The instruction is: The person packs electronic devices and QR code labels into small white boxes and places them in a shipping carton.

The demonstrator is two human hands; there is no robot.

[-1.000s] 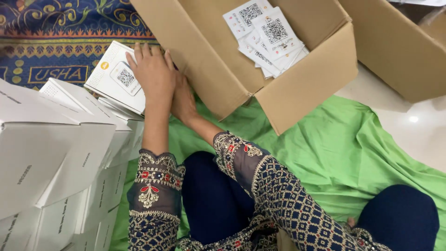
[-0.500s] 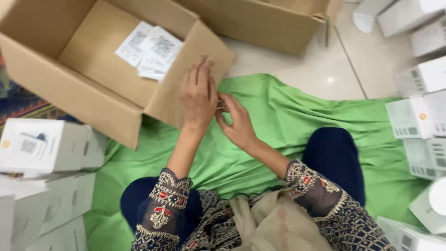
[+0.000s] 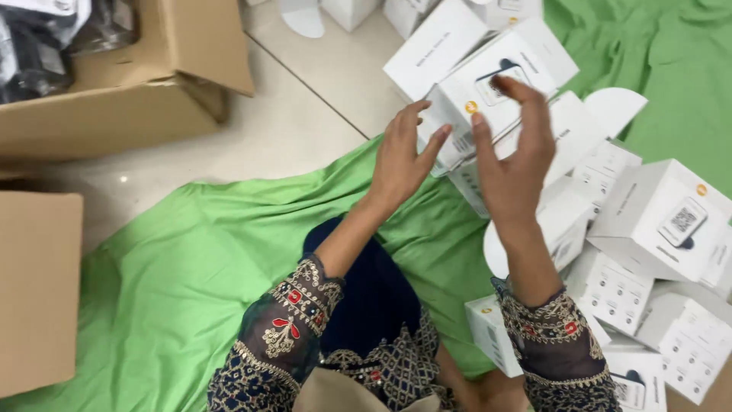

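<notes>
white boxes (image 3: 648, 252) crowd right, green cloth (image 3: 191, 275) open left

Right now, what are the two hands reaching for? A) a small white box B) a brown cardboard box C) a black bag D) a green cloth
A: the left hand and right hand are spread on either side of a small white box on top of the pile.

The open brown cardboard carton (image 3: 126, 84) stands far left; the heap of small white cardboard boxes (image 3: 648, 252) lies right, partly on the green cloth sheet (image 3: 191, 282).
</notes>
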